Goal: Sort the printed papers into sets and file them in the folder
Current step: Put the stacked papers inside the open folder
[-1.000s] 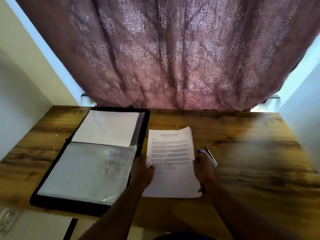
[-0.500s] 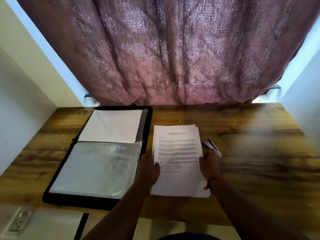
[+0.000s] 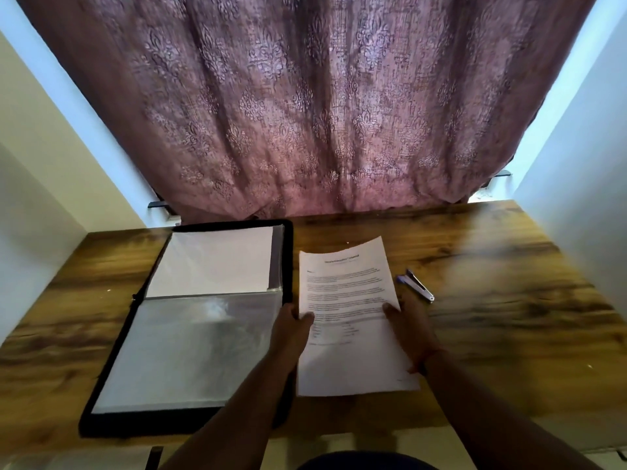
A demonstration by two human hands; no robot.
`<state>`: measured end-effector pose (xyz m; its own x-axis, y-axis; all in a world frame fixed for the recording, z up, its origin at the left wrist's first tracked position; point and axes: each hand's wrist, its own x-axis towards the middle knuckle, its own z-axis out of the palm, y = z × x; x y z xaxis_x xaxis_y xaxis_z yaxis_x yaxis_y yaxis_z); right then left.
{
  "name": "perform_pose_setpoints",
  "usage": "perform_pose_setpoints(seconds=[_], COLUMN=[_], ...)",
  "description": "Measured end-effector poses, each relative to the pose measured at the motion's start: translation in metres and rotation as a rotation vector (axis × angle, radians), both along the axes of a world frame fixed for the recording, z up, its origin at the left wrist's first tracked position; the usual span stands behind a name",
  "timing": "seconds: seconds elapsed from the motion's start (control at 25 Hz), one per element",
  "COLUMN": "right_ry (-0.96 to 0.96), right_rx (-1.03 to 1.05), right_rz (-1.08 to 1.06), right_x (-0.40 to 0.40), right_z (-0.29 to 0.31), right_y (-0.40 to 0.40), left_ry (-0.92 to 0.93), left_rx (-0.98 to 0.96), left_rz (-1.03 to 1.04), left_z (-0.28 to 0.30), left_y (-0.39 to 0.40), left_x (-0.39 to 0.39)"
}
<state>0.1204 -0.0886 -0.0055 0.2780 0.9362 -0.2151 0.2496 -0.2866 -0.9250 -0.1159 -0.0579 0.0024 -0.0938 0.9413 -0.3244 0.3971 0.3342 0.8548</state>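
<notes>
Wood-grain bench (image 3: 509, 334) against mauve curtain (image 3: 305, 113); left hand (image 3: 291, 330) and right hand (image 3: 412, 329) both pinch printed papers (image 3: 349, 300) beside open folder (image 3: 190, 334).

- Both bare forearms reach in from the bottom edge, from about 6 o'clock, and run up toward the middle of the view.
- The left hand (image 3: 291, 329) sits just left of centre, its thumb curled over the left edge of the sheet of paper (image 3: 349, 300) it pinches.
- The right hand (image 3: 412, 329) sits at about 4 o'clock from centre, thumb on top of the sheet's right edge, fingers hidden underneath.
- The two hands are level with each other, held apart by the width of the sheet.
- A thin band shows at the right wrist.
</notes>
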Motion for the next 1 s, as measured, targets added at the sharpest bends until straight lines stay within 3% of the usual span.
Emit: perform_pose_setpoints(seconds=[0.08,0.2,0.32,0.4,0.56,0.68,0.76,0.8,0.92,1.0], right_ry=[0.081,0.311,0.896,1.114,1.029,0.609,0.391,0.373,0.564,0.594], right_rx=[0.028,0.011,-0.057,-0.066,-0.054,-0.053,-0.013,0.006,0.030,0.049], right_rz=[0.033,-0.002,0.016,0.006,-0.002,0.003,0.019,0.013,-0.026,-0.025], right_x=[-0.004,-0.014,-0.026,-0.037,-0.067,-0.077,-0.069,-0.061,-0.029,-0.009], right_z=[0.008,0.029,0.049,0.054,0.055,0.048,0.041,0.037,0.030,0.026], right_y=[0.001,0.002,-0.001,0.000,0.018,0.029,0.033,0.036,0.038,0.035], left_ry=[-0.213,-0.317,-0.468,-0.529,-0.789,-0.783,-0.493,-0.206,0.792,1.033], left_rx=[-0.011,0.020,0.074,0.087,0.140,0.127,0.196,0.247,0.175,0.093], left_rz=[-0.030,0.022,0.188,0.326,0.359,0.280,0.149,0.055,-0.174,-0.175], left_z=[0.001,0.011,0.025,0.032,0.045,0.048,0.037,0.026,-0.011,-0.020], left_y=[0.005,0.015,0.028,0.033,0.029,0.020,0.013,0.011,-0.007,-0.025], left_x=[-0.011,-0.025,-0.039,-0.043,-0.035,-0.032,-0.040,-0.047,-0.070,-0.074])
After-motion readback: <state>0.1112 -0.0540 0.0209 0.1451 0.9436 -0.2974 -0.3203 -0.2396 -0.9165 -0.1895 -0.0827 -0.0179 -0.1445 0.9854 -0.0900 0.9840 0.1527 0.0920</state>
